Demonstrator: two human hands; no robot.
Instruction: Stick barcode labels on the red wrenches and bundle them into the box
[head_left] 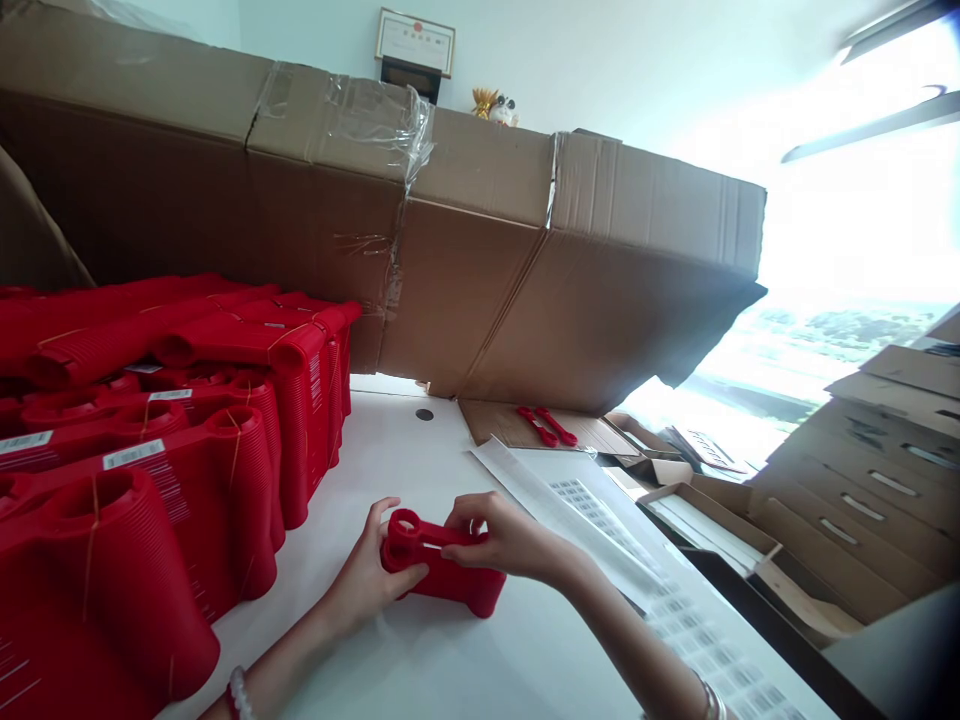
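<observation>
A red plastic part (pixel 454 582) with a rounded tube at each end stands on the white table, a ringed opening at its top left. My left hand (pixel 365 578) is wrapped round its left end, thumb on the near side and fingers behind. Over the top right end, my right hand (pixel 491 540) is closed, thumb and fingers gripping the upper edge. A small white strip shows beside the right fingertips; what it is I cannot tell. To the left, a large stack of similar red parts (pixel 247 500) is banded with thin elastic, some with white barcode labels.
A big taped cardboard sheet (pixel 480 290) leans across the back. Two red double-ring pieces (pixel 547 426) lie on cardboard on the white table (pixel 390 450). Printed label sheets (pixel 600 520) run along the right. Open cartons (pixel 720 520) and stacked boxes (pixel 862 480) stand further right.
</observation>
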